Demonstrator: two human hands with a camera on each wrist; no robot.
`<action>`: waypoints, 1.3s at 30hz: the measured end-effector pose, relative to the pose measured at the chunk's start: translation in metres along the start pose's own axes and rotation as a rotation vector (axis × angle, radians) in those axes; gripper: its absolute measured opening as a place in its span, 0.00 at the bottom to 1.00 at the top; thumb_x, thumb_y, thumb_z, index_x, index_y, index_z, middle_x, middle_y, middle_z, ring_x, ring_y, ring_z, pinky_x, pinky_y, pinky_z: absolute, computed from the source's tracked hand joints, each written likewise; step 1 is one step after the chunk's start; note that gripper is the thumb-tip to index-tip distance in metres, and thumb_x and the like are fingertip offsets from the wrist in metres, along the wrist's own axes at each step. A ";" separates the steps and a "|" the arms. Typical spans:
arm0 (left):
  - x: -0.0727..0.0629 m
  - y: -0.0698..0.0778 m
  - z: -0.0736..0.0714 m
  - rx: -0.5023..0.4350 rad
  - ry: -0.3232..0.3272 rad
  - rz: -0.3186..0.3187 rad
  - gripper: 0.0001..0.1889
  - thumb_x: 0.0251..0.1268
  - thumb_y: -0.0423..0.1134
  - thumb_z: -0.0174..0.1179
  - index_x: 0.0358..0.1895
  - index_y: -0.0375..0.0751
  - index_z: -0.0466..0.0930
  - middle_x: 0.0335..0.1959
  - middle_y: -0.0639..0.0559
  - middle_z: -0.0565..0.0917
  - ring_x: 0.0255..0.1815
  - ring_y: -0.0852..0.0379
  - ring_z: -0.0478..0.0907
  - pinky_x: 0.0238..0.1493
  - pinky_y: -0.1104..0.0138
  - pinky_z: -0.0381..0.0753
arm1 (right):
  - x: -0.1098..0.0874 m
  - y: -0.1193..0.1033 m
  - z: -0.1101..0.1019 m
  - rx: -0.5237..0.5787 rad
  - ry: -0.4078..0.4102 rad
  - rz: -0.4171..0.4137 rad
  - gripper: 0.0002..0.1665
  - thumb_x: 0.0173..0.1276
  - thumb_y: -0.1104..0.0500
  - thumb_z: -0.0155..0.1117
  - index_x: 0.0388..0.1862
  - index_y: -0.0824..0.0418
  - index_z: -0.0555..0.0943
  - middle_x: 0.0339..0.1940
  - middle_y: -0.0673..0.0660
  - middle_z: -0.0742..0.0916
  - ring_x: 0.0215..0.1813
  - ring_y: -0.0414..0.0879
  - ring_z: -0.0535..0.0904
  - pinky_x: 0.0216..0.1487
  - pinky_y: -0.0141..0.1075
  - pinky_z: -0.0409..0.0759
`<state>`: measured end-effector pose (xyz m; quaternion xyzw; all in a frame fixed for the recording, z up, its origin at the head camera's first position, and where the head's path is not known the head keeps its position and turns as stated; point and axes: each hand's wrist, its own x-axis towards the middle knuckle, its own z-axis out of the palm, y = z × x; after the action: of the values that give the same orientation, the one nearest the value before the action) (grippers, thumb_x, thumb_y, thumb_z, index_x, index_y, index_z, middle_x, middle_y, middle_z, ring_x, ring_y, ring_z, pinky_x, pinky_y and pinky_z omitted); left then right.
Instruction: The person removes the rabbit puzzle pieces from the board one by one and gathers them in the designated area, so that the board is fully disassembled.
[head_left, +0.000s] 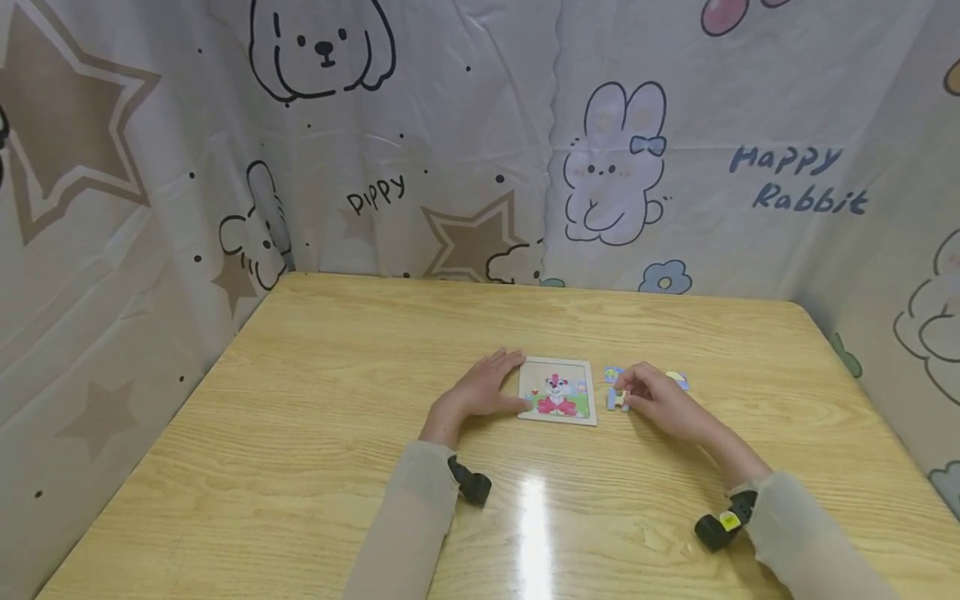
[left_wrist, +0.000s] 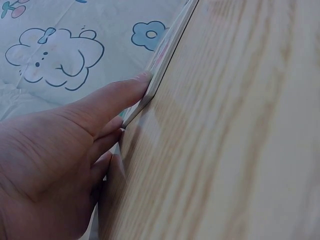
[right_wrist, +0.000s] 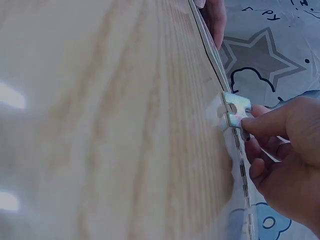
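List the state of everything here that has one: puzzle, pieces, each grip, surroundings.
Puzzle board: lying flat, partly filled, upper part partly bare
Held piece: out of the board, pinched
Loose pieces: out of the board, to its right
Left grip: resting at the board's left edge
Right grip: pinching one piece
Table: shiny, reflecting light
Curtain: hanging, creased

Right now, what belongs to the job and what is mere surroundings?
Job: square, pale-framed picture puzzle, left hand touching it; flat blue-and-cream piece pinched by right hand; loose printed pieces.
Surroundings: light wooden table; cream cartoon-printed fabric; black wrist-worn cameras.
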<state>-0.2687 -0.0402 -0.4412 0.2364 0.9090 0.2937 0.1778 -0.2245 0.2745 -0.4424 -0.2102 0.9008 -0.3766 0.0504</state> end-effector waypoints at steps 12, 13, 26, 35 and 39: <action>0.002 -0.003 0.001 0.010 0.003 0.011 0.44 0.62 0.55 0.64 0.78 0.47 0.53 0.81 0.50 0.51 0.83 0.51 0.40 0.84 0.57 0.39 | 0.003 -0.002 -0.002 -0.059 -0.040 -0.029 0.08 0.71 0.71 0.56 0.48 0.68 0.76 0.41 0.59 0.78 0.37 0.36 0.67 0.35 0.26 0.71; 0.002 -0.003 0.002 0.009 0.003 0.011 0.44 0.62 0.55 0.64 0.78 0.47 0.53 0.81 0.50 0.51 0.83 0.51 0.40 0.84 0.56 0.39 | 0.003 -0.003 -0.002 -0.061 -0.037 -0.029 0.08 0.71 0.70 0.56 0.48 0.68 0.75 0.41 0.60 0.78 0.37 0.37 0.66 0.35 0.27 0.71; 0.001 -0.001 0.000 0.009 -0.007 -0.006 0.45 0.62 0.55 0.63 0.78 0.48 0.52 0.81 0.51 0.50 0.83 0.52 0.40 0.84 0.58 0.38 | 0.022 -0.014 0.011 -0.036 -0.050 0.042 0.11 0.72 0.62 0.59 0.50 0.65 0.76 0.48 0.61 0.78 0.44 0.45 0.72 0.43 0.26 0.74; 0.002 -0.003 0.000 0.009 -0.002 -0.003 0.44 0.62 0.56 0.63 0.78 0.48 0.52 0.81 0.50 0.51 0.83 0.51 0.40 0.84 0.57 0.39 | 0.045 -0.027 0.026 -0.042 -0.056 0.016 0.16 0.69 0.59 0.63 0.52 0.67 0.77 0.41 0.59 0.77 0.37 0.43 0.68 0.35 0.27 0.69; 0.003 -0.004 0.002 0.007 0.001 -0.002 0.44 0.62 0.56 0.63 0.78 0.48 0.53 0.81 0.50 0.51 0.83 0.51 0.40 0.84 0.56 0.39 | 0.053 -0.031 0.030 -0.056 -0.072 0.006 0.19 0.68 0.59 0.65 0.53 0.67 0.76 0.41 0.59 0.78 0.36 0.42 0.68 0.35 0.27 0.70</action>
<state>-0.2719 -0.0408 -0.4455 0.2362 0.9102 0.2907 0.1769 -0.2546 0.2127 -0.4386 -0.2223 0.9091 -0.3435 0.0780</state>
